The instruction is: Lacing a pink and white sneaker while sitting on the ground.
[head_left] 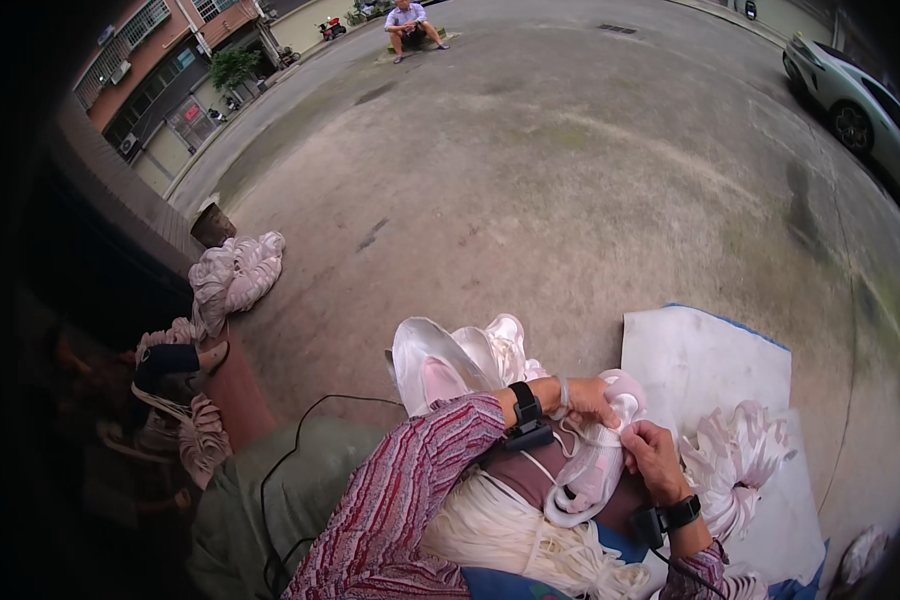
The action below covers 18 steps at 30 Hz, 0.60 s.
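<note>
A pale pink and white shoe upper [598,468] lies over my lap, its toe end pointing away from me. My left hand [592,402] grips it near the toe, fingers bent over its top. From the right, my right hand [655,455] pinches a white shoelace [602,440] at the upper's edge, thumb and forefinger together. The lace crosses the upper between both hands. A thick bundle of cream-white laces [500,522] rests on my lap below. Both wrists wear black straps with small boxes.
More pale shoe uppers [448,372] stand beyond my left forearm. A ring-shaped bunch of uppers [738,470] sits on a white board [705,350] at right. Further bundles [238,275] lie at left near a bucket [213,226]. A black cable [310,410] runs past my left arm. A person [410,25] sits far off; a car [860,100] is parked at right.
</note>
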### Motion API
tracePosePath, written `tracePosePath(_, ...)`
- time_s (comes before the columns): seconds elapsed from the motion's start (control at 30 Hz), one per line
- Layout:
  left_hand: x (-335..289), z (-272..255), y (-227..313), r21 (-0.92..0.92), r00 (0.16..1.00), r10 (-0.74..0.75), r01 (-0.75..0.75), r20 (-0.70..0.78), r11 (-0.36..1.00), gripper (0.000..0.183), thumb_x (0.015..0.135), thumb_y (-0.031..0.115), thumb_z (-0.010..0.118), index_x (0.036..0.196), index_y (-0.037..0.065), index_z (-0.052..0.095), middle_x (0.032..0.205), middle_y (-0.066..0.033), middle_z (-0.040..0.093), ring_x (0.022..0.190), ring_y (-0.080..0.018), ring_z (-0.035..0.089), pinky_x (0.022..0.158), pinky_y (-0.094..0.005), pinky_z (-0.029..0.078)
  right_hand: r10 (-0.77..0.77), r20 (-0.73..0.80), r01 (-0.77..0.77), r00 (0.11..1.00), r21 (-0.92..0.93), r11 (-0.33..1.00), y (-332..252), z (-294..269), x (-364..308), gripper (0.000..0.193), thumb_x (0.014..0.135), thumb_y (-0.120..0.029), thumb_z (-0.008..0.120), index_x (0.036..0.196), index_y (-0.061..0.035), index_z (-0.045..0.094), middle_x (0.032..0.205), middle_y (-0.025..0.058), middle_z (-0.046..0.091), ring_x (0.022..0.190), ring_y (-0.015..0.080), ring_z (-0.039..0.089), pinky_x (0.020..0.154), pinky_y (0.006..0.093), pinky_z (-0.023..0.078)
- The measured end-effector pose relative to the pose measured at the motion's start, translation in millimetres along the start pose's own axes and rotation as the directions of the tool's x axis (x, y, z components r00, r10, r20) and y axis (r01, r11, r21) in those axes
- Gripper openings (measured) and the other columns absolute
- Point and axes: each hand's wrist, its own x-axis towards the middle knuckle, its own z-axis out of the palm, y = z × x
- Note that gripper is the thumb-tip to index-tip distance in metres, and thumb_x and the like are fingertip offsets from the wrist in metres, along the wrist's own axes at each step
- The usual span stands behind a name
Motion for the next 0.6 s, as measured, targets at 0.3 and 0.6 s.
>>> tracePosePath(0.3, 14.6, -6.3, -12.5, -0.084, 0.999, -0.007, 0.011, 0.048, 0.996, 0.025, 0.074, 0.015, 0.075, 0.095, 0.005, 0.063, 0.065, -0.0012, 0.058, 0.037, -0.0056, 0.04, 0.032, -0.0208, 0.026, -0.337, -0.036, 0.289, 0.941, -0.436, 0.853, 12.0, -3.4, 4.4, 0.014, 0.086, -0.011, 0.059, 0.084, 0.0024, 0.058, 0.07, 0.0132, 0.058, 0.061, 0.0234, 0.056, 0.057, 0.0338, 0.045)
tracePosePath(0.6, 13.0, -2.0, -13.7, -0.044, 0.999, 0.037, -0.037, -0.014, 0.998, 0.031, 0.073, 0.014, 0.075, 0.1, 0.006, 0.062, 0.063, -0.0002, 0.057, 0.037, -0.006, 0.041, 0.031, -0.0214, 0.027, -0.519, -0.045, 0.392, 0.854, -0.6, 0.698, 15.7, 2.4, 6.3, 0.013, 0.085, -0.01, 0.06, 0.082, 0.0028, 0.058, 0.069, 0.0114, 0.058, 0.061, 0.0196, 0.055, 0.056, 0.0312, 0.045)
